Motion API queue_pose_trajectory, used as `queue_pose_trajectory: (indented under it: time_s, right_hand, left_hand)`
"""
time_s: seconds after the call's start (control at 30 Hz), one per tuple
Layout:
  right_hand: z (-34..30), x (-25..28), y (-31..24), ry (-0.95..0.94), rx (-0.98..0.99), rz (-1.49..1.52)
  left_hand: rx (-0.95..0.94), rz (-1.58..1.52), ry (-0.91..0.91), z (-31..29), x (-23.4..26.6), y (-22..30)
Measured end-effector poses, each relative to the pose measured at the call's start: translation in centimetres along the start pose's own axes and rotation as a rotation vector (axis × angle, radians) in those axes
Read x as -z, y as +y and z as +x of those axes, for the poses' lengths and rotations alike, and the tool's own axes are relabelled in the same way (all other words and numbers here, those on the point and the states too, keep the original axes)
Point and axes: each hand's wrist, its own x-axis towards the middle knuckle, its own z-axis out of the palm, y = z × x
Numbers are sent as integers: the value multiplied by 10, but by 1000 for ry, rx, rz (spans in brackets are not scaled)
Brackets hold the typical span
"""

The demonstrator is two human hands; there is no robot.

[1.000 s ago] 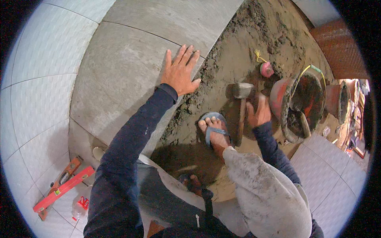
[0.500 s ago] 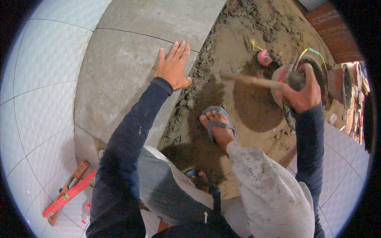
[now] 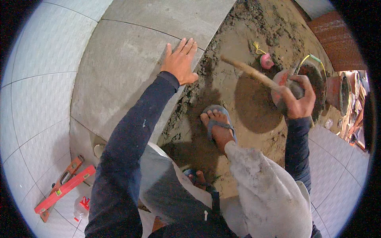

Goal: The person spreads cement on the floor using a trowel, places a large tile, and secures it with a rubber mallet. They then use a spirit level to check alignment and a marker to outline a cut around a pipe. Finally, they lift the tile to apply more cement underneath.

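My left hand (image 3: pixel 180 61) lies flat with fingers spread on a large grey floor tile (image 3: pixel 119 75), close to its right edge. A mallet is in my right hand (image 3: pixel 300 101), above the wet sandy mortar bed. Its wooden handle (image 3: pixel 250 72) points up and left, free of my palm, while my fingers curl round its dark, rounded head (image 3: pixel 295 88). Behind that hand stands a bucket (image 3: pixel 317 73) with a yellow-green handle. A pink object with yellow string (image 3: pixel 266 61) rests on the mortar beside it.
My sandalled foot (image 3: pixel 218 125) stands on the mortar (image 3: pixel 222 87). Two red spirit levels (image 3: pixel 65 189) and a clear bottle with a red cap (image 3: pixel 82 208) lie at lower left. White tiles (image 3: pixel 39 99) line the left side. Another bucket (image 3: pixel 338 93) and clutter sit at far right.
My right hand has shifted slightly left and down with the mallet, whose handle now tilts more steeply. My left hand stays flat on the tile while the view shifts slightly.
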Motion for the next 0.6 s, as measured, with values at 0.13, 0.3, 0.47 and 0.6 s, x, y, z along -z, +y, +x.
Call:
queue_pose_trajectory:
  time_s: [0.13, 0.3, 0.47, 0.6]
  right_hand:
    - [4, -32, 11, -21, 83, -323]
    - [10, -12, 21, -69, 30, -81]
    - [17, -46, 14, -72, 82, -245]
    - [27, -22, 23, -114, 161, -222]
  left_hand:
    - [-21, -3, -1, 7, -1, 13]
    - [14, 3, 0, 1, 0, 5]
    - [14, 31, -7, 4, 2, 10]
    - [-49, -113, 134, -6, -2, -15]
